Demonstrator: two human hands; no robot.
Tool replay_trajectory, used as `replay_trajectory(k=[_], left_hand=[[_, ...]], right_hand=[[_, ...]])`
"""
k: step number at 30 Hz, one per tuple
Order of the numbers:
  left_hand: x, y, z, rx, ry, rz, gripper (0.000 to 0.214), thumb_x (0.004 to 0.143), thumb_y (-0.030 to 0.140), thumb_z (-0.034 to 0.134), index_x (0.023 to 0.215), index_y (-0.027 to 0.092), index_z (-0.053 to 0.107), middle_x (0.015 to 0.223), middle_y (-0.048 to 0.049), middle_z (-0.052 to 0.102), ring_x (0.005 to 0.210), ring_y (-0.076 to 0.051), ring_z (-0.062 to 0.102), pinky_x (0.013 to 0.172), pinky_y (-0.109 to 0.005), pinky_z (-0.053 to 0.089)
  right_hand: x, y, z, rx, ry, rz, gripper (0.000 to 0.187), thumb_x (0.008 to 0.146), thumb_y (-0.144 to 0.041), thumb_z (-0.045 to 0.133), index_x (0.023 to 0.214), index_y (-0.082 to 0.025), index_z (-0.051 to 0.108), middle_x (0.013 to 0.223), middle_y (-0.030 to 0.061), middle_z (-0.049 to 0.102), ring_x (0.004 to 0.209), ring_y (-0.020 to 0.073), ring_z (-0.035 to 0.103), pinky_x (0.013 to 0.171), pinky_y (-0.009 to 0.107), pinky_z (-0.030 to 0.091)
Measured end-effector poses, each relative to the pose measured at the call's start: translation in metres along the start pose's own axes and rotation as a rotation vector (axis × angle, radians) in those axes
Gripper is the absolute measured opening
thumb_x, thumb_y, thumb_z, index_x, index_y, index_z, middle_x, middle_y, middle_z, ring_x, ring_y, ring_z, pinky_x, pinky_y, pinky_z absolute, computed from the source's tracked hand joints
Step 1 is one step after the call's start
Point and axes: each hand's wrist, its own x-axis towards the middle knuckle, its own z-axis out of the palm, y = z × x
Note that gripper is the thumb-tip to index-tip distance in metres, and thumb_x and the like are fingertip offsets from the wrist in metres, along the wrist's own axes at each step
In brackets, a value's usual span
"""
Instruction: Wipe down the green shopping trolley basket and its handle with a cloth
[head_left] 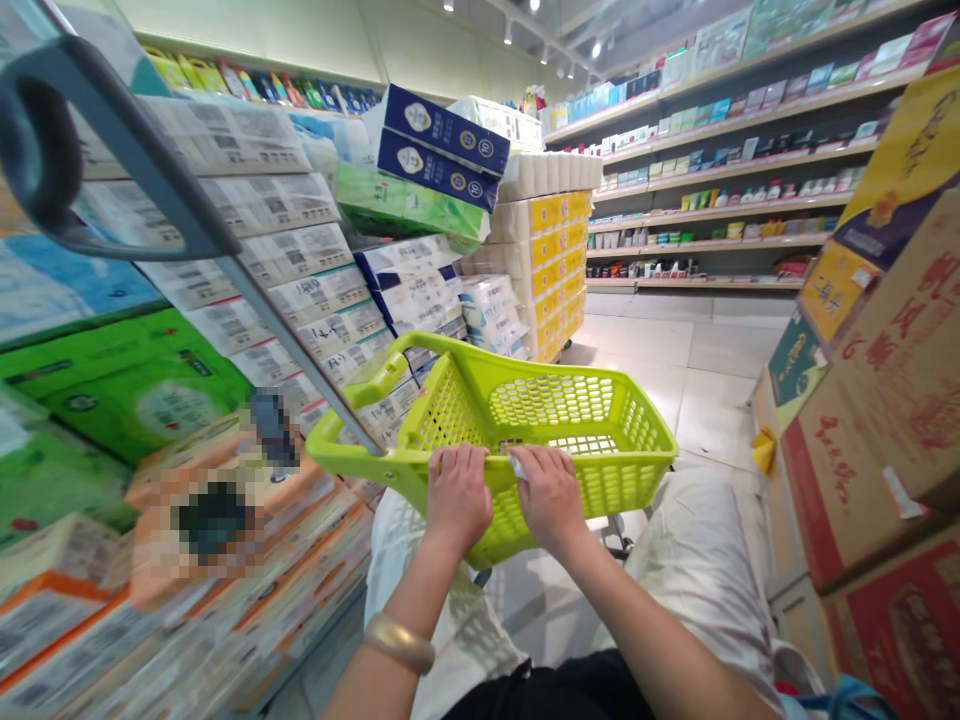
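Observation:
A lime-green plastic shopping basket [600,440] on wheels stands on the shop floor in front of me, with nothing visible inside. My left hand [457,495] grips its near rim, fingers curled over the edge. My right hand [551,495] rests on the same rim just beside it, fingers closed round a small white scrap [517,466] pressed against the rim. A gold bangle [399,642] sits on my left wrist. The basket's grey pull handle [112,160] rises up to the upper left.
Stacked tissue and toilet-paper packs [300,260] fill the left side. Brown and red cartons [885,400] are piled on the right. Shelves of goods [720,150] line the far wall. Pale tiled floor [675,340] runs ahead down the aisle.

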Motion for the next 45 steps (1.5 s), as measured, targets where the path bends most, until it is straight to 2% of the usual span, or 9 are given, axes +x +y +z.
replay_trajectory(k=[5,9,14,23,28,32,36,41,45], left_hand=[[0.002,0.001,0.0,0.003,0.005,-0.027,0.033,0.07,0.01,0.05,0.101,0.019,0.058,0.095,-0.0082,0.06,0.099,-0.027,0.049,0.099,-0.044,0.031],[0.003,0.004,0.001,0.008,0.006,-0.03,0.032,0.07,0.011,0.051,0.101,0.018,0.058,0.096,-0.009,0.06,0.1,-0.028,0.049,0.099,-0.045,0.03],[0.003,0.004,-0.002,0.019,0.002,-0.027,0.032,0.07,0.01,0.05,0.1,0.018,0.058,0.097,-0.0089,0.06,0.102,-0.028,0.049,0.099,-0.044,0.03],[0.005,0.001,-0.004,0.013,0.007,-0.037,0.032,0.071,0.009,0.049,0.1,0.019,0.059,0.096,-0.0085,0.061,0.101,-0.028,0.051,0.1,-0.043,0.03],[0.006,0.004,-0.002,0.03,0.01,-0.044,0.031,0.07,0.01,0.05,0.099,0.017,0.059,0.097,-0.0107,0.061,0.1,-0.029,0.05,0.1,-0.045,0.03],[0.006,0.004,-0.004,0.04,0.007,-0.047,0.031,0.07,0.01,0.05,0.099,0.017,0.059,0.097,-0.0101,0.061,0.101,-0.029,0.049,0.1,-0.045,0.031],[0.005,-0.001,-0.005,0.041,0.004,-0.033,0.031,0.071,0.01,0.049,0.099,0.018,0.059,0.095,-0.0092,0.061,0.1,-0.028,0.05,0.099,-0.043,0.031],[0.005,0.0,-0.003,0.031,0.013,-0.051,0.03,0.07,0.01,0.05,0.097,0.018,0.059,0.094,-0.0094,0.061,0.099,-0.028,0.05,0.1,-0.043,0.03],[0.006,0.005,-0.003,0.04,0.01,-0.064,0.028,0.07,0.011,0.051,0.097,0.017,0.059,0.096,-0.0104,0.061,0.1,-0.029,0.05,0.101,-0.044,0.03]], right_hand=[[-0.012,0.039,-0.019,-0.097,0.07,0.075,0.036,0.079,-0.007,0.047,0.11,-0.019,0.061,0.104,0.0065,0.064,0.101,0.0221,0.052,0.098,0.036,0.031],[-0.006,0.021,-0.011,-0.089,0.09,0.14,0.034,0.078,-0.007,0.048,0.106,-0.019,0.062,0.1,0.007,0.064,0.099,0.0232,0.051,0.097,0.038,0.03],[0.006,-0.016,0.007,0.011,0.027,0.049,0.038,0.077,-0.006,0.05,0.11,-0.019,0.061,0.103,0.0063,0.065,0.099,0.0224,0.051,0.093,0.036,0.032],[-0.013,0.044,-0.021,-0.103,0.072,0.073,0.036,0.079,-0.007,0.048,0.11,-0.02,0.061,0.104,0.0055,0.065,0.103,0.0208,0.052,0.099,0.035,0.03],[-0.004,0.019,-0.006,-0.087,0.101,0.172,0.034,0.077,-0.006,0.049,0.105,-0.019,0.063,0.099,0.0066,0.064,0.099,0.0225,0.051,0.097,0.038,0.03],[0.005,-0.009,0.009,-0.014,0.034,0.09,0.037,0.077,-0.006,0.05,0.109,-0.019,0.062,0.103,0.0063,0.064,0.1,0.0221,0.051,0.094,0.036,0.031],[-0.003,0.011,-0.003,-0.048,-0.002,0.021,0.039,0.079,-0.006,0.048,0.114,-0.021,0.06,0.105,0.0049,0.065,0.101,0.0207,0.051,0.096,0.034,0.031],[-0.016,0.048,-0.024,-0.133,0.103,0.101,0.035,0.079,-0.006,0.047,0.108,-0.02,0.062,0.104,0.0051,0.065,0.102,0.0209,0.052,0.098,0.035,0.029],[-0.007,0.025,-0.011,-0.107,0.103,0.168,0.034,0.078,-0.006,0.048,0.105,-0.02,0.063,0.1,0.0064,0.065,0.1,0.0222,0.051,0.095,0.037,0.03]])
